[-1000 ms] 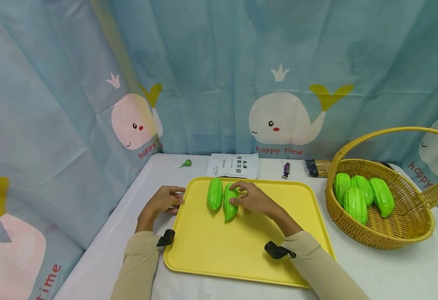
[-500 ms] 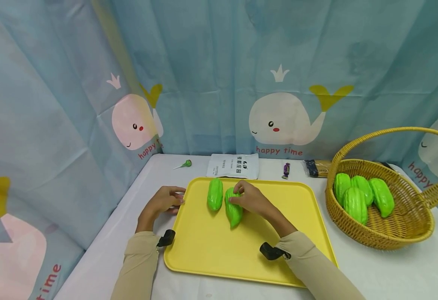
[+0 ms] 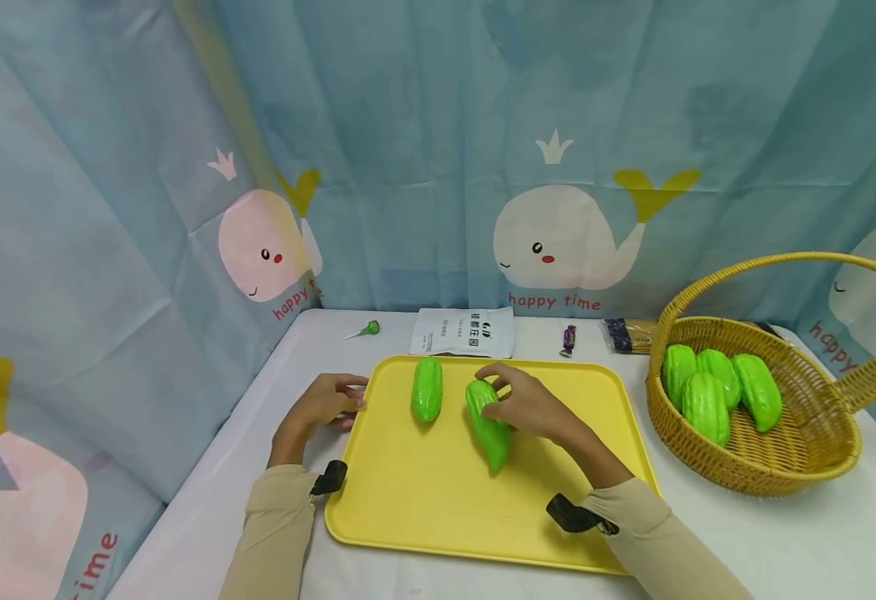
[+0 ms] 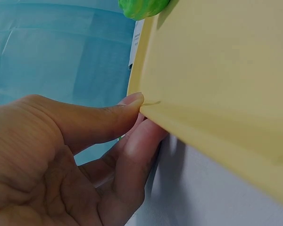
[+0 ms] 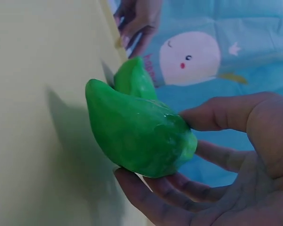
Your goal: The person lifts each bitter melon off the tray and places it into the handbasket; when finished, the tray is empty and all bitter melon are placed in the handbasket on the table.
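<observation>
Held gourd (image 5: pixel 139 132): green, over the yellow tray (image 3: pixel 422 508), narrow end toward the person; its shadow falls apart from it, so it appears raised.
Right hand (image 3: pixel 529 406): clamped on the gourd's broad end, thumb on one side, fingers on the other.
Left hand (image 3: pixel 323 400): thumb above and fingers below, pinching the rim at the tray's left side.
Second gourd (image 3: pixel 427 390): lying on the tray, held by neither hand.
Weight and stiffness: judged light and firm, probably a moulded imitation (no dent shows under the fingers).
Surface: glossy, shallowly ribbed; likely somewhat slippery, not notably fragile.
Recommended hold: across the thick body, thumb opposing fingers; the tapering tip would probably slide free.
</observation>
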The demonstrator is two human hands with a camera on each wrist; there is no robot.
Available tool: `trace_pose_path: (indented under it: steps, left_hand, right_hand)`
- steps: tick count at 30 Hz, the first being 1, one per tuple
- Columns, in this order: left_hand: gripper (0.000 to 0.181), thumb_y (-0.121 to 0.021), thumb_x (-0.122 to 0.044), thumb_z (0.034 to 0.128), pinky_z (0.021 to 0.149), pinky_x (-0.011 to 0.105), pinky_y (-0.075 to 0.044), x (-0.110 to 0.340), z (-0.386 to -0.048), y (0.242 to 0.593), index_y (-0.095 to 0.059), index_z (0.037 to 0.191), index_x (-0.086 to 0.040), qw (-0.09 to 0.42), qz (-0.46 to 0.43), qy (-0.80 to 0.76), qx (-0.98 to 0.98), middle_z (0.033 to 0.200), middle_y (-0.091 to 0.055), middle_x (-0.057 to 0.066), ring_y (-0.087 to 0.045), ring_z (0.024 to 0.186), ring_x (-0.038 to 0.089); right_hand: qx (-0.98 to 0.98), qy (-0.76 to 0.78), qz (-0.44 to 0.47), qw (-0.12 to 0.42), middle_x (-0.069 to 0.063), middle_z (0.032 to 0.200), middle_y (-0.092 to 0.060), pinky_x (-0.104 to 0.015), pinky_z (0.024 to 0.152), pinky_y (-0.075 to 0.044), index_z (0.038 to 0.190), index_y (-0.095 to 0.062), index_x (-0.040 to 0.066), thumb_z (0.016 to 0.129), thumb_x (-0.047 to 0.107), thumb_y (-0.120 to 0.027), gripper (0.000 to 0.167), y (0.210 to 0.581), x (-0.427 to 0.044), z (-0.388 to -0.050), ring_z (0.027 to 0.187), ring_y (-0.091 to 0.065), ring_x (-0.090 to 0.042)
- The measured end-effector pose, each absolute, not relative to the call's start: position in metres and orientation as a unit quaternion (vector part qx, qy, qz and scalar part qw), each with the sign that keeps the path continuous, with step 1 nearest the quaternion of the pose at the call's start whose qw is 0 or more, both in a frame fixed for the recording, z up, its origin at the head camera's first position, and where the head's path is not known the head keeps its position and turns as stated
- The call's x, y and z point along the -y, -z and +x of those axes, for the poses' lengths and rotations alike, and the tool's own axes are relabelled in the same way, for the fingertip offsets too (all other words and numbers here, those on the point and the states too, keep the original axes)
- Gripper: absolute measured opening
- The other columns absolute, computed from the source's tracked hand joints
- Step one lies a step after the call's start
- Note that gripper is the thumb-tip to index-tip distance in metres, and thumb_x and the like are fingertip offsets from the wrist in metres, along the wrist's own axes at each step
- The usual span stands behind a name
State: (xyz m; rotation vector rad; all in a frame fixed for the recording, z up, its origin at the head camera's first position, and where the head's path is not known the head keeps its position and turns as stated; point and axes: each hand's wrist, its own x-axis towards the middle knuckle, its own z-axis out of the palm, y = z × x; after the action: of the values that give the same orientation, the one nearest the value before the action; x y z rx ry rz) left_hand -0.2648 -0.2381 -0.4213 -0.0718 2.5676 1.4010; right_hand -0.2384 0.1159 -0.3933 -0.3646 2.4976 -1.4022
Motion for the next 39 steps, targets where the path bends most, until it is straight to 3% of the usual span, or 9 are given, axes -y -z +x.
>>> trace_pose_path:
  steps: [9,29,33,39]
  left_hand:
    - [0.048,-0.069,-0.006,0.0998,0.062,0.025,-0.055,0.241,-0.264,0.422,-0.06,0.146,0.002,0.11,-0.026,-0.479,-0.87,0.115,-0.064,0.018,-0.062,0.07,0.015]
    - [0.048,-0.07,-0.007,0.1003,0.061,0.024,-0.055,0.238,-0.266,0.422,-0.06,0.146,0.001,0.115,-0.028,-0.478,-0.871,0.113,-0.063,0.017,-0.061,0.07,0.015]
    - [0.048,-0.07,-0.007,0.1003,0.061,0.024,-0.055,0.237,-0.265,0.421,-0.06,0.146,0.002,0.114,-0.023,-0.481,-0.869,0.113,-0.063,0.017,-0.061,0.07,0.014]
    - [0.048,-0.069,-0.007,0.1012,0.061,0.025,-0.055,0.237,-0.264,0.419,-0.059,0.147,0.003,0.115,-0.023,-0.48,-0.869,0.113,-0.063,0.017,-0.061,0.068,0.015]
  right_hand:
    - [-0.841,0.503,-0.136,0.145,-0.024,0.14,-0.054,-0.041,0.075,-0.062,0.15,-0.057,0.014,0.095,0.014,-0.076,0.059,0.377,-0.16,-0.225,0.111,-0.068,-0.031]
    - [-0.877,0.445,-0.161,0.088,-0.028,0.147,-0.049,-0.042,0.08,-0.061,0.158,-0.047,0.01,0.1,0.021,-0.073,0.065,0.319,-0.268,-0.188,0.124,-0.059,-0.042]
    - [-0.892,0.415,-0.166,0.059,-0.018,0.152,-0.049,-0.04,0.082,-0.059,0.154,-0.053,0.017,0.101,0.025,-0.073,0.058,0.313,-0.288,-0.184,0.126,-0.054,-0.038]
    - [-0.901,0.403,-0.157,0.035,-0.001,0.15,-0.049,-0.035,0.08,-0.059,0.152,-0.055,0.023,0.103,0.026,-0.07,0.051,0.309,-0.316,-0.18,0.119,-0.056,-0.014]
